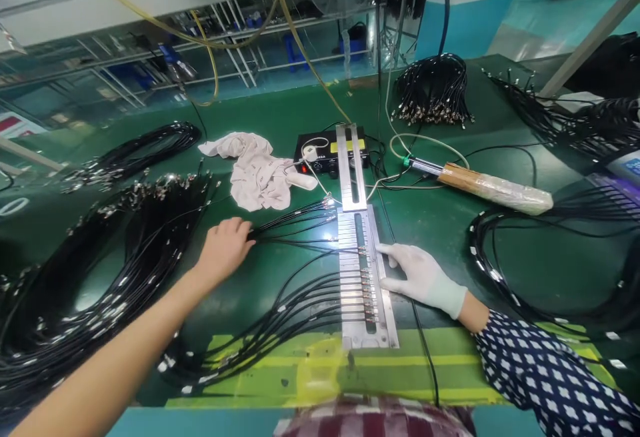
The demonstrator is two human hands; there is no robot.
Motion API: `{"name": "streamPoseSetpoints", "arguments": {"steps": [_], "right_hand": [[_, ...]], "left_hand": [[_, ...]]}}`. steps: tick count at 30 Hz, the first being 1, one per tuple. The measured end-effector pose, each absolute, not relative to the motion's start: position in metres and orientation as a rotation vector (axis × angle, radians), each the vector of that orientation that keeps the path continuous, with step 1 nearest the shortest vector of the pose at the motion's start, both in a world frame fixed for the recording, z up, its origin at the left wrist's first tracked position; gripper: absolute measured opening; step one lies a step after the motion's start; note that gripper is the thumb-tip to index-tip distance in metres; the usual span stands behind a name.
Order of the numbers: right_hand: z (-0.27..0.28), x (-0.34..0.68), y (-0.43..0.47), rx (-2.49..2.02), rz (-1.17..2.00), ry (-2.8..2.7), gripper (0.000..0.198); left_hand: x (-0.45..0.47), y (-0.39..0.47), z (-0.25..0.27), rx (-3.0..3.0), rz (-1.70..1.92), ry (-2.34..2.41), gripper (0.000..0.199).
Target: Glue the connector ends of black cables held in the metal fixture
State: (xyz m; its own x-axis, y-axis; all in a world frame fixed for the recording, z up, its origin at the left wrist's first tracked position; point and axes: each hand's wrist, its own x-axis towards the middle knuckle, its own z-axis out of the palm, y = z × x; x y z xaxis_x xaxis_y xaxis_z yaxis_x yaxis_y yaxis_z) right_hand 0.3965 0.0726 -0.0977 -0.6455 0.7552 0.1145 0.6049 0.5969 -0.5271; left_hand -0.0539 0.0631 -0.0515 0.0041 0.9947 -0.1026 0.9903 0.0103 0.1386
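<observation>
My left hand [226,248] is bare and closed around a bunch of black cables [290,223], whose metal-tipped ends point right toward a slotted metal fixture [354,338]. Several other black cables [305,297] lie side by side across that fixture, their connectors [369,293] lined up along its long slot. At its right edge, my right hand [417,273] wears a white glove. The right thumb and forefinger are apart, with their tips at the fixture's edge; nothing shows between them. A narrower slotted metal piece [345,157] extends from the fixture's far end.
Behind the fixture sits a black control box [325,147] beside a crumpled white cloth [260,173]. A wrapped tool with a cord [493,187] lies at right. Coiled cables [110,277] fill the left side; more bundles [435,87] lie at the back and right. Yellow tape [320,373] covers the front edge.
</observation>
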Motion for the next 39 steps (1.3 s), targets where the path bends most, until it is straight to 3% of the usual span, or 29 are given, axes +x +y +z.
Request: {"name": "streamPoseSetpoints", "arguments": {"steps": [6,20,30,39], "right_hand": [[-0.097,0.395,0.073,-1.105,0.636,-2.505,0.053],[-0.093,0.395,0.072,-1.090,0.694,-2.480,0.046],[-0.095,0.396,0.073,-1.084,0.693,-2.481,0.043],[-0.095,0.397,0.073,-1.086,0.693,-2.489,0.042]], "left_hand": [[0.057,0.050,-0.065,2.451,0.132,1.396,0.033],[0.096,0.076,-0.062,2.253,0.003,1.525,0.010],[0.089,0.094,-0.049,1.997,-0.087,1.178,0.048],[0.073,0.094,-0.034,2.061,-0.003,1.359,0.048]]}}
